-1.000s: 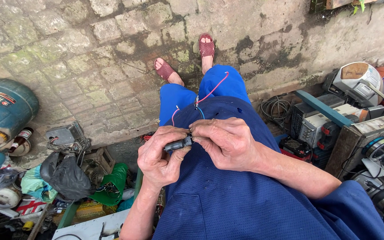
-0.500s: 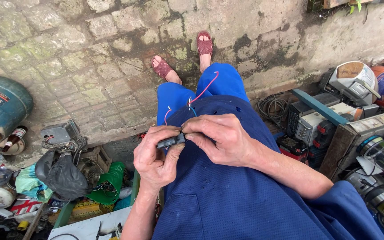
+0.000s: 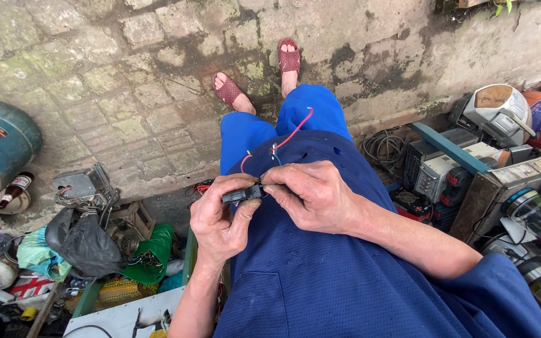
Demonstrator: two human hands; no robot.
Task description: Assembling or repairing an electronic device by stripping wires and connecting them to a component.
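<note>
Centrally, the left hand (image 3: 217, 219) and right hand (image 3: 311, 197) both pinch a small black component (image 3: 242, 194) over the blue-clothed lap. Red and blue wires (image 3: 292, 133) rise just beyond it. A black bag (image 3: 82, 241) lies well left.

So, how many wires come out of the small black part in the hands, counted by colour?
From the black part, held by left hand and right hand:
Red wires: 2
Blue wire: 1
Total: 3
</note>
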